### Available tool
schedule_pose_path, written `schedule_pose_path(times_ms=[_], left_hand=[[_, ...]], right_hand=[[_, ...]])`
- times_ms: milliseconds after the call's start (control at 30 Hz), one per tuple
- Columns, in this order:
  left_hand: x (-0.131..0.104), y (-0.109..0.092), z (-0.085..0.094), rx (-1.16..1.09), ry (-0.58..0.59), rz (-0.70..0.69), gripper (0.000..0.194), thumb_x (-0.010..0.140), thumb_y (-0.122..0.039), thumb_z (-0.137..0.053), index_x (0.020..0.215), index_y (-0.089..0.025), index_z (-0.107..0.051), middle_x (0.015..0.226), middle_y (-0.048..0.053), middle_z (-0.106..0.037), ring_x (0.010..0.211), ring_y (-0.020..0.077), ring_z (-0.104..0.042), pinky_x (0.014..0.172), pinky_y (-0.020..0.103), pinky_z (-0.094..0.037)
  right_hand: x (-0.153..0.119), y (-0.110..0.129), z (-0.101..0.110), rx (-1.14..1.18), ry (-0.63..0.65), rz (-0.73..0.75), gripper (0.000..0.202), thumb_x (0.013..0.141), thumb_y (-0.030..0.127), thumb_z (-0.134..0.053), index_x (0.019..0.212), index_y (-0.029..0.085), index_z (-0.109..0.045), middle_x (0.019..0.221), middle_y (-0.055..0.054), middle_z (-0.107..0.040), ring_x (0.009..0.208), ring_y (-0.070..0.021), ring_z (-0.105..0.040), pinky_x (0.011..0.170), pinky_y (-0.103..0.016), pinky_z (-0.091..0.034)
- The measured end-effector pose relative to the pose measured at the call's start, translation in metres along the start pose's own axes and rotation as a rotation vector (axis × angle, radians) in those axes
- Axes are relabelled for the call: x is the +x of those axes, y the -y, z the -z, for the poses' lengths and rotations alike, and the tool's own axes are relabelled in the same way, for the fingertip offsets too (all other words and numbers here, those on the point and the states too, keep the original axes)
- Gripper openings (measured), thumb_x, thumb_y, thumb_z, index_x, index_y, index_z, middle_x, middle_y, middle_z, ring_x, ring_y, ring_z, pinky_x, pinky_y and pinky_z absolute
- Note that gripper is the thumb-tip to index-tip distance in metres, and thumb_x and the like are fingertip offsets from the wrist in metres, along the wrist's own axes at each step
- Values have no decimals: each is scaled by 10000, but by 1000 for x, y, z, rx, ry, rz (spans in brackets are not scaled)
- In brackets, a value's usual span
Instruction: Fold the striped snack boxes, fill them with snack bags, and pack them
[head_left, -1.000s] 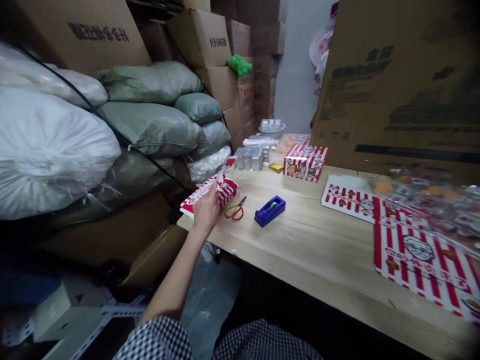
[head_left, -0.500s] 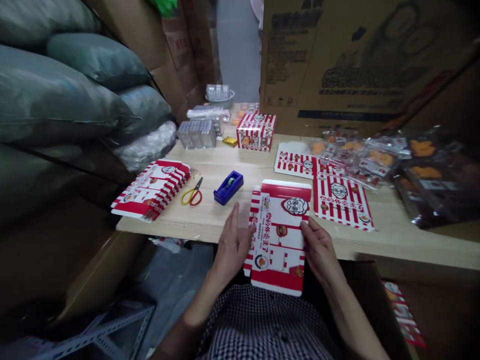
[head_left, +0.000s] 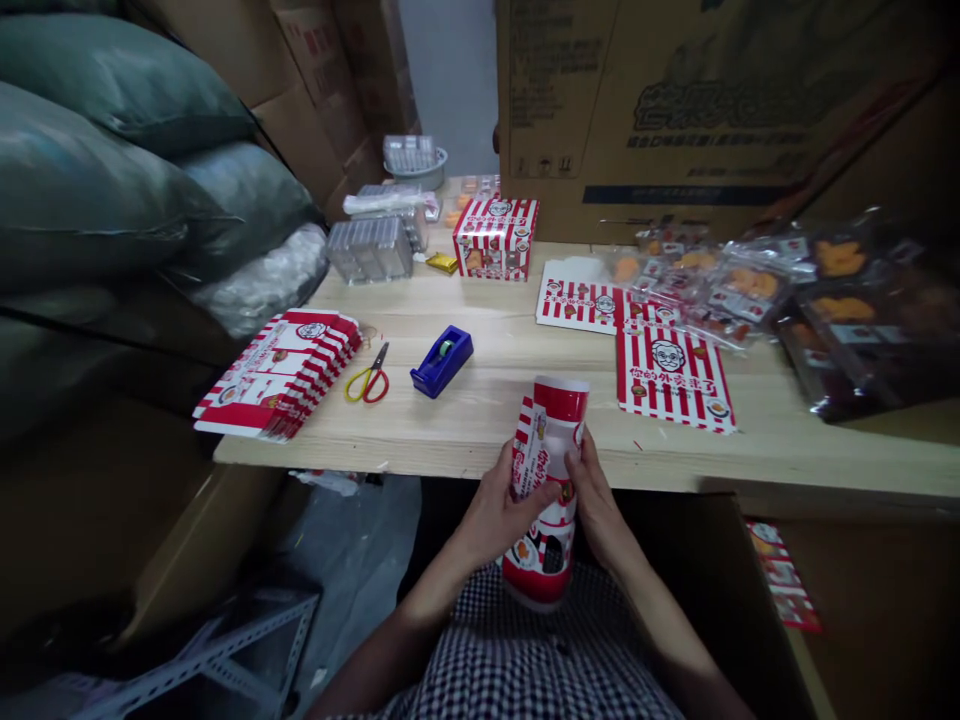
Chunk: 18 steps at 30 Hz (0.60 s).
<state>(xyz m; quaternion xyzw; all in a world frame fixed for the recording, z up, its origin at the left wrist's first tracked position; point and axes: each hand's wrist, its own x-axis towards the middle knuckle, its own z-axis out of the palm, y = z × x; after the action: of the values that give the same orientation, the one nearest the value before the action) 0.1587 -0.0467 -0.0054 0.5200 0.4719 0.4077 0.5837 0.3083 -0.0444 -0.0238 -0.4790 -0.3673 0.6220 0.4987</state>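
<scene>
Between my two hands a red-and-white printed carton [head_left: 549, 460] is held upright over my lap, in front of the table edge. Its panels bow outward, and dark cut-out windows show near its lower end. My left hand [head_left: 501, 508] grips its left side, with the thumb across the front. My right hand [head_left: 592, 490] closes on the right side, thumb pressed on the front panel. Beyond the carton, a blue tape dispenser [head_left: 442, 362] and scissors [head_left: 369, 376] with yellow and red handles lie on the table.
A stack of flat cartons [head_left: 281, 375] sits at the table's left. A folded box [head_left: 495, 238] stands at the back, beside clear plastic cases [head_left: 370, 250]. Flat striped cartons [head_left: 671, 370] and bagged food-like pieces [head_left: 739, 285] lie to the right. A large cardboard box [head_left: 645, 120] stands behind.
The flat carton has been squeezed from both sides and now bows into a narrower, rounded shape. Both hands have come closer together. The camera view has shifted slightly.
</scene>
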Motion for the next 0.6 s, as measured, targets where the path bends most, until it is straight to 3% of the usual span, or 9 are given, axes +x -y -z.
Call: schedule_pose_path(times_ms=[167,267,367,500,600], left_hand=[[6,14,2,-4,-168,50,499,802,-398,-763,1213,-182,-580,1128,90,-713,990,235,-680,887,359,-550],[9,12,8,-65,-82,38,584,812,-391,-757,1313,-201,-523,1237,99,-680,1100,248,-659,960,379,-528],[11,7,12,-139,-24,14,747,792,-356,-780,1425,-215,-410,1390,118,-590,1239,267,-597,1039,403,-488],[8,7,5,-137,53,-6,911,700,-291,-847,1467,-195,-365,1413,146,-562,1275,297,-567,1080,433,-459],[8,14,1,-112,1,20,905,660,-263,-869,1436,-200,-405,1365,137,-596,1225,292,-597,1080,443,-455]], right_hand=[[3,3,-3,13,-78,1,685,903,523,-635,1511,359,-365,1457,-6,-566,1352,-270,-522,1166,-476,-389],[4,6,-3,58,-79,17,655,906,510,-636,1495,364,-388,1472,2,-552,1354,-265,-520,1160,-468,-398],[3,10,-4,113,9,-4,642,927,535,-594,1506,369,-372,1522,3,-497,1386,-265,-487,1169,-480,-383],[3,8,-6,37,66,-7,710,913,533,-626,1534,392,-311,1613,40,-350,1491,-223,-322,1249,-455,-220],[5,8,-3,59,51,-22,684,928,516,-618,1531,406,-315,1614,55,-346,1494,-200,-313,1260,-433,-180]])
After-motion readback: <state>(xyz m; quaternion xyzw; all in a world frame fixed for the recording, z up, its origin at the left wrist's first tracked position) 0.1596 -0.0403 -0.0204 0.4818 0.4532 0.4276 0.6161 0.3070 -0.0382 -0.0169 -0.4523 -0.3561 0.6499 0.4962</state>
